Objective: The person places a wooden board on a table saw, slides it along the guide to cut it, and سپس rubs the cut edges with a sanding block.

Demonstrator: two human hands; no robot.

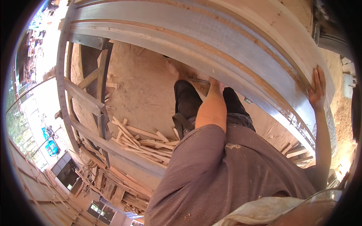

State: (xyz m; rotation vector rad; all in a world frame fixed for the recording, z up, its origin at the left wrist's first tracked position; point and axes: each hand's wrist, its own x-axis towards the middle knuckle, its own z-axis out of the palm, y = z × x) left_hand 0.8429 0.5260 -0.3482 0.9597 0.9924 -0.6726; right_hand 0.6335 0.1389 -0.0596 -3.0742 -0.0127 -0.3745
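A long pale wooden board (271, 22) lies along the far side of a long metal machine table (175, 31), which has sawdust-filled grooves. My right hand (317, 86) rests on the board near its right end, fingers stretched over the wood and thumb by its inner edge. My left arm reaches forward from the sleeve to the table's near edge. Only the wrist and a small part of my left hand (217, 82) show there; its fingers are hidden below the metal edge, so its hold cannot be told.
A metal frame with wooden braces (90, 79) supports the table's left end. Thin wood offcuts (147, 144) lie heaped on the dirt floor beside me, and more offcuts (297, 152) lie at the right. Stacked boards (113, 183) stand behind, at lower left. A pale plastic container (348, 86) is at far right.
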